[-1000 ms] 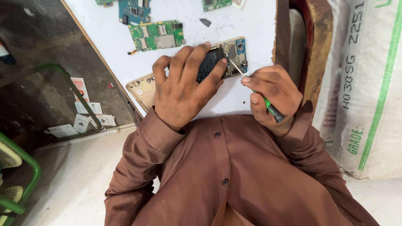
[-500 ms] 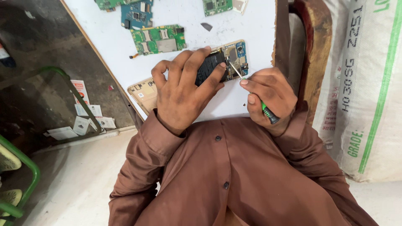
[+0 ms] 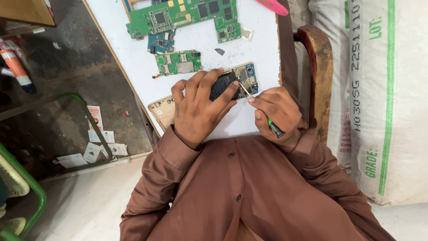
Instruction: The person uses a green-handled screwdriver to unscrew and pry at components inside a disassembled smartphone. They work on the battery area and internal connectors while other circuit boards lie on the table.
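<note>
Left hand (image 3: 199,110) is spread flat, fingers splayed, pressing down on the opened gold-cased mobile phone with its back cover off (image 3: 232,82), which lies on the white work board (image 3: 133,62) at its near edge, right of centre. Right hand (image 3: 278,111) is curled closed around a slim green-handled screwdriver (image 3: 261,109), tip set into the exposed blue circuit area at the phone's right end. The risk I see: the tip could skid off and scratch the board, or the phone could shift if that pressing palm eases. The phone shows a dark battery, mostly hidden under fingers. Farther off lie a small green circuit board (image 3: 178,62) and a large green circuit board (image 3: 187,15).
</note>
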Action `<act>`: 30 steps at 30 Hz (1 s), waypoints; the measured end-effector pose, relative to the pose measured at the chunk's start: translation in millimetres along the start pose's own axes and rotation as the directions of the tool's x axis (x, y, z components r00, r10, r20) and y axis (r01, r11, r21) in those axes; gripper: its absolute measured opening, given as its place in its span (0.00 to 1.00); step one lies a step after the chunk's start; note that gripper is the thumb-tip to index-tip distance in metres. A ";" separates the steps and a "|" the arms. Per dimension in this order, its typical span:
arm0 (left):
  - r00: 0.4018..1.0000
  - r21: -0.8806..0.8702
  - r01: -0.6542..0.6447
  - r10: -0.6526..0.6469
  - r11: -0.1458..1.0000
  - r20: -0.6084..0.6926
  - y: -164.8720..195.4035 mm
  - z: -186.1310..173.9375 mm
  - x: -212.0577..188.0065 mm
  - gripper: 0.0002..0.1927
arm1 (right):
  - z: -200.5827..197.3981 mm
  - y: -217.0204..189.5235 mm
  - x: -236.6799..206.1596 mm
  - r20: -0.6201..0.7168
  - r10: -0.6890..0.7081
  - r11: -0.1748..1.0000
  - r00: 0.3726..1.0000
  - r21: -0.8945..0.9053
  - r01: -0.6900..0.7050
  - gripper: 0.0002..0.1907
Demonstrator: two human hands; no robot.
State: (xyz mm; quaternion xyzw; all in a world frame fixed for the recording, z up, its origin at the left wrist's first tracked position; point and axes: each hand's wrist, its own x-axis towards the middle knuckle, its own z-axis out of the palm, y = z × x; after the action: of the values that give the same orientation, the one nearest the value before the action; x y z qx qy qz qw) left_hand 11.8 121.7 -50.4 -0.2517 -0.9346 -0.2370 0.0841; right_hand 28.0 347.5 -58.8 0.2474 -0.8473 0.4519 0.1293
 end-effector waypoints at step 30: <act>0.999 -0.020 0.028 -0.027 0.999 0.036 1.8 -3.8 6.4 0.29 | -4.5 1.8 2.2 0.061 -0.082 0.996 0.995 -0.037 0.084 0.10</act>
State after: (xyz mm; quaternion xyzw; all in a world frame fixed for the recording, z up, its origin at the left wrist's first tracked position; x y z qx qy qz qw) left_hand 7.4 124.0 -44.6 -0.2440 -0.9368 -0.2433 0.0613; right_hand 25.1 351.4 -56.6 0.2933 -0.8484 0.4218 0.1274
